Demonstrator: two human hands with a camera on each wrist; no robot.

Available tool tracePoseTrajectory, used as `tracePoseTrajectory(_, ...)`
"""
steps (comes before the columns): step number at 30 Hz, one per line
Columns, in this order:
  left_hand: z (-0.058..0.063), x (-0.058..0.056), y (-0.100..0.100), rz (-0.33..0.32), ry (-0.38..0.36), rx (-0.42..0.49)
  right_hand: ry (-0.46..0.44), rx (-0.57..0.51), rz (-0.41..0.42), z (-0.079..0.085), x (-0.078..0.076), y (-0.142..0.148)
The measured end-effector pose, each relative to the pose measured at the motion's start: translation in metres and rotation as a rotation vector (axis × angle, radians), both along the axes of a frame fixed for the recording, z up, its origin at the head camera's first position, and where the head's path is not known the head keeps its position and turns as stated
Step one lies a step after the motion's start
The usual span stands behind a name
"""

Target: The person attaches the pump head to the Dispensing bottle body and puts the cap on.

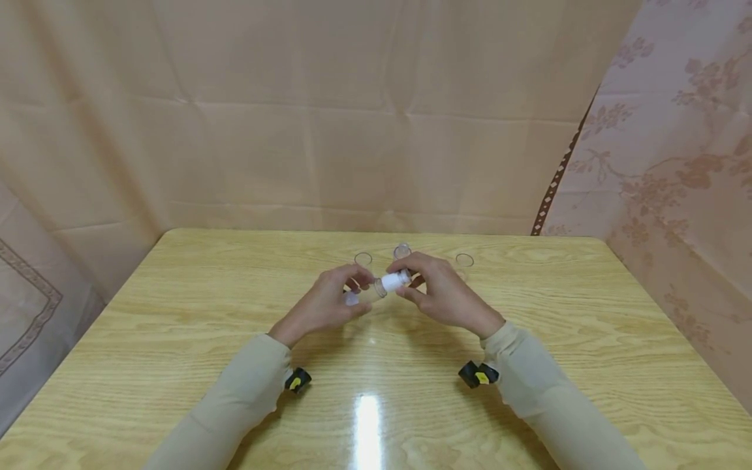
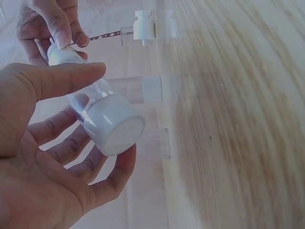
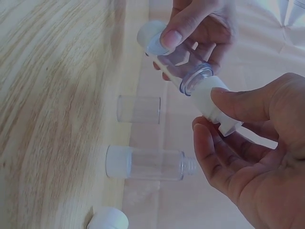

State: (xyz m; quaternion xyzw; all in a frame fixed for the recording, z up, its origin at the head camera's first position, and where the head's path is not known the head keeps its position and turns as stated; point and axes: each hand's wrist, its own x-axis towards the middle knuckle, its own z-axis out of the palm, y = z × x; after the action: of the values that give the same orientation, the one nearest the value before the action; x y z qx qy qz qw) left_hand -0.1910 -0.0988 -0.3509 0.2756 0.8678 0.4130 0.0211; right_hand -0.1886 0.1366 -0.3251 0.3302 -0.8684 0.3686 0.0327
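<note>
My left hand (image 1: 329,299) holds a clear plastic bottle (image 3: 177,78) by its body, thumb on one side and fingers curled round the other. The bottle's white base (image 2: 114,125) faces the left wrist camera, and its ringed neck tilts up toward the right hand. With thumb and fingertips, my right hand (image 1: 446,294) pinches a white pump head (image 3: 204,99) right at the bottle's mouth. Its notched outer end sticks out past the right fingers. In the head view the left fingers cover much of the bottle body.
Beyond the hands on the wood-grain table (image 1: 176,294) stand a second clear bottle (image 3: 155,164) with a white base, a clear cylindrical cap (image 3: 138,109) to its left, another clear cap (image 1: 465,260) to its right, and a second white pump head (image 2: 144,25). A curtain (image 1: 352,130) hangs behind.
</note>
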Motion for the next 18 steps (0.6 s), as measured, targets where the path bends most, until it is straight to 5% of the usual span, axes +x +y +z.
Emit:
tracePoseTrajectory(10,0.0006,0.0004,0.0010,-0.011,0.007,0.002,-0.004,0.014,0.028,0.0000,-0.0006,0.0000)
tracePoseTrajectory(18,0.0001,0.0007,0.0012,-0.005,0.029,0.006,-0.096,0.065,-0.008,0.0037,-0.0012,-0.0002)
